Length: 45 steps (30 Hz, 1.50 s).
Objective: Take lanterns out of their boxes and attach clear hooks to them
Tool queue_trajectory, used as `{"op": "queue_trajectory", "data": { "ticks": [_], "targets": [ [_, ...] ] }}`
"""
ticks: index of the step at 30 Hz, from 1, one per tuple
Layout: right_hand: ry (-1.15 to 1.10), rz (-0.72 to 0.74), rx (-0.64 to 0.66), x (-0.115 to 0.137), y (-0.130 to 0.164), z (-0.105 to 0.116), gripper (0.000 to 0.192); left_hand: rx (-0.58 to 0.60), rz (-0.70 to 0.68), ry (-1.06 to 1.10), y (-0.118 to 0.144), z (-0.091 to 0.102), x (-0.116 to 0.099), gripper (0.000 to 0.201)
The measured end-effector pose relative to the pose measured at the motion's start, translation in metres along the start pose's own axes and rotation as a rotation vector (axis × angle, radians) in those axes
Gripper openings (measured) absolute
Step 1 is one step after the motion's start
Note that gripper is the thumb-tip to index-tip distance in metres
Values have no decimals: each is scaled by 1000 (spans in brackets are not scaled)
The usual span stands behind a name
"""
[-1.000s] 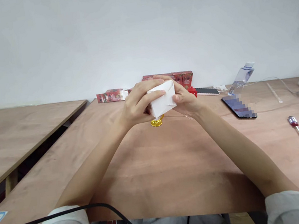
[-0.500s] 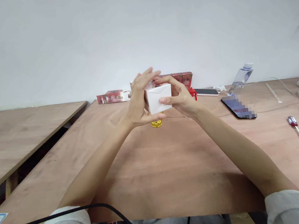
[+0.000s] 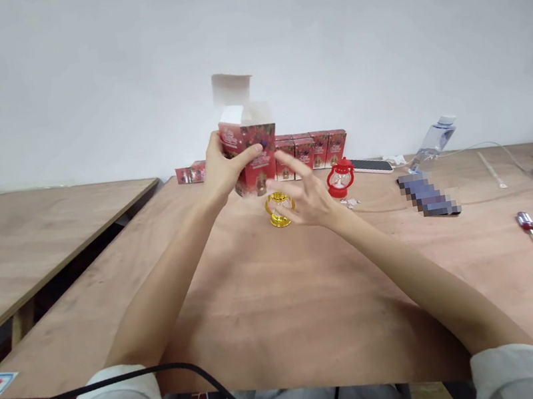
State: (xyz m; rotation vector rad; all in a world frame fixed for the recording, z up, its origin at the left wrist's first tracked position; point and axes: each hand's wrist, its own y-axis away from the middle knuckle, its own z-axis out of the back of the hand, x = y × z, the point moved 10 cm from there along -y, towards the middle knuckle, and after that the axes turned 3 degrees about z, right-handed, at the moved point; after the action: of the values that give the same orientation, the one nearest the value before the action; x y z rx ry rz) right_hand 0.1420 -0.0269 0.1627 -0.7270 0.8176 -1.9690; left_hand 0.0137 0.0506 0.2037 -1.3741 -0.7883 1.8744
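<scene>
Left hand: the left hand (image 3: 222,169) is raised above the wooden table (image 3: 283,305) and is closed around the red carton (image 3: 250,155), with the thumb laid across its front face and the fingers wrapped behind it.
Red carton: it is held upright and clear of the table surface. Its top flap (image 3: 230,88) is open and stands up above the hand; the white inside of the flap is turned toward the camera. The carton is blurred, so its print cannot be read.
Right hand: the right hand (image 3: 304,199) is positioned just below and to the right of the carton, with the fingers spread and nothing gripped. Contact with the carton cannot be determined.
Gold lantern: a small gold lantern (image 3: 279,211) stands on the table directly below the carton, just left of the right palm and partly covered by its fingers.
Red lantern: a red lantern (image 3: 340,178) stands on the table just right of the right hand, apart from it.
Carton row: a row of matching red cartons (image 3: 314,149) is lined up against the wall, beyond both hands.
Far right of the right hand: a phone (image 3: 428,195), a plastic bottle (image 3: 431,136) and a screwdriver (image 3: 528,229) lie well apart from it.
</scene>
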Motion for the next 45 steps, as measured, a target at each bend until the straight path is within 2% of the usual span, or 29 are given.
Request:
{"op": "queue_trajectory", "data": {
  "ticks": [2, 4, 7, 10, 12, 16, 22, 26, 30, 35, 39, 42, 45],
  "targets": [
    [7, -93, -120, -21, 4, 11, 60, -52, -14, 4, -6, 12, 8, 47],
    [-25, -188, -151, -44, 11, 10, 76, -122, -15, 9, -11, 27, 16, 49],
    [-213, -341, -29, -76, 26, -18, 98, -209, 39, 41, -13, 44, 29, 52],
    [-401, -467, 110, -94, 47, -53, 108, -251, 157, 128, -11, 48, 47, 57],
    [-411, -476, 160, -94, 54, -65, 103, -255, 234, 175, -8, 45, 60, 64],
    [-419, -412, 218, -81, 50, -71, 94, -210, 321, 169, -2, 37, 79, 81],
    [-597, -405, 294, -65, 47, -79, 114, -173, 320, 108, 6, 34, 96, 98],
    [-546, -492, 268, -71, 47, -77, 96, -105, 363, 78, 13, 24, 100, 102],
    [-800, -612, 247, -69, 42, -70, 71, 17, 347, 115, 18, 3, 88, 97],
    [-1206, -678, 92, -60, 29, -47, 58, 293, 207, 45, 28, -42, 52, 71],
    [-1307, -689, -171, -67, 19, -25, 45, 476, 186, 29, 41, -72, 32, 63],
    [-1269, -690, -422, -80, 18, -7, 36, 476, 221, 88, 45, -77, 28, 66],
    [-1186, -695, -605, -91, 23, 4, 33, 442, 234, 91, 46, -75, 32, 65]
  ]
}}
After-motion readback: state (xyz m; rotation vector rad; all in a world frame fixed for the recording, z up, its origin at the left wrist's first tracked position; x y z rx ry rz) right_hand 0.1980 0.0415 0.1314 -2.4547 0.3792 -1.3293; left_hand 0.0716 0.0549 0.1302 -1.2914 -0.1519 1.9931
